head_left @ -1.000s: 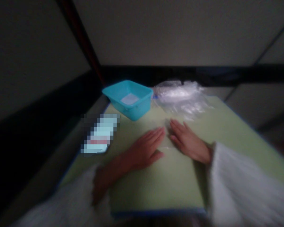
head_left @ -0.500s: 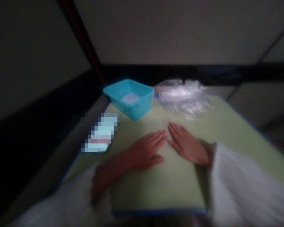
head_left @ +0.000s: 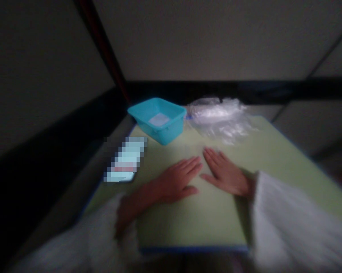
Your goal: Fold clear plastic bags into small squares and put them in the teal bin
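Where the tabletop [head_left: 193, 227] runs from the turquoise basin [head_left: 171, 131] toward the wearer, both hands lie palm down with their fingers pointing inward at each other. On the near side of the basin, a little to its right, the left hand [head_left: 175, 182] is spread flat, fingers straight and side by side, thumb held away. Farther to the right of the basin, also on its near side, the right hand [head_left: 228, 175] is flattened in the same way, its thumb apart; the two sets of fingertips are near each other without touching. Both grips are wide, and whether anything is pressed under the palms cannot be told. A faint patch of clear film [head_left: 194, 149] seems to lie between the basin and the fingertips, its outline too blurred to follow. Just right of the basin sits a crumpled heap of clear plastic [head_left: 220, 115]. Inside the basin lies a white piece [head_left: 159, 119], and on the basin's near left side a phone-like device [head_left: 128, 157] shows a lit, pixelated screen. White fuzzy sleeves [head_left: 290, 220] cover both forearms, nearer the wearer than the basin.
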{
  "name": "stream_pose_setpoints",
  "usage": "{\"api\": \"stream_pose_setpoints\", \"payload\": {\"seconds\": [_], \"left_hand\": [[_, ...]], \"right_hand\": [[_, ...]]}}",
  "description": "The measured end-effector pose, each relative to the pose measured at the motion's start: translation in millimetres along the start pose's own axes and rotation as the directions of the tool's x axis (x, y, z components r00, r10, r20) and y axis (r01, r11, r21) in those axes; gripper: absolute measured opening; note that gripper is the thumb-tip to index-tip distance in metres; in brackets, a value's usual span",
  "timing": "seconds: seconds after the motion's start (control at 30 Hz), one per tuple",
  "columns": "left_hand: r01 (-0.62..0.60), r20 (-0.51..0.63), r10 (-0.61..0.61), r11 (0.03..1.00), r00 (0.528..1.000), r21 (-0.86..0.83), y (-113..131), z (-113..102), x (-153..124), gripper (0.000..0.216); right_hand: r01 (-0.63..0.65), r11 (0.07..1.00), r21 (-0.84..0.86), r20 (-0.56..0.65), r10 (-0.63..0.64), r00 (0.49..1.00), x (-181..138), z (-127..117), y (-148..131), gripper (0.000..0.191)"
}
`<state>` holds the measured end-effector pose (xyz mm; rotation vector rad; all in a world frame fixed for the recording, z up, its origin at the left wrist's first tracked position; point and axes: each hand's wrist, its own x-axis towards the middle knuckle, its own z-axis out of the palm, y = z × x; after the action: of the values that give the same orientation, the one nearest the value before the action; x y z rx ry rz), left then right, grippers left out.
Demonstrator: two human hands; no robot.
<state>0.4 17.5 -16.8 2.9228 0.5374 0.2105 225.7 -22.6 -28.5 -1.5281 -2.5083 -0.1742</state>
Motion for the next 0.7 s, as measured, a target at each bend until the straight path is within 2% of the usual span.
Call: {"api": "stream_pose_setpoints", "payload": {"seconds": [0.27, 0.5, 0.7], "left_hand": [[-0.024, 0.002, 0.024, 1.000, 1.000, -0.005, 0, -3, -2, 0.065], [-0.033, -0.002, 0.033, 0.999, 0.999, -0.014, 0, -3, -1, 0.066], [0.015, -0.006, -0.016, 0.998, 1.000, -0.057, 1, -4, -2, 0.075]], "right_hand": [[0.069, 0.998, -0.014, -0.070, -0.070, 0.995, -5, 4, 6, 0.061], [0.098, 0.995, -0.034, -0.116, -0.101, 0.988, -9, 5, 9, 0.061], [0.105, 0.993, 0.049, -0.082, -0.101, 0.992, -16, -2, 16, 0.064]]}}
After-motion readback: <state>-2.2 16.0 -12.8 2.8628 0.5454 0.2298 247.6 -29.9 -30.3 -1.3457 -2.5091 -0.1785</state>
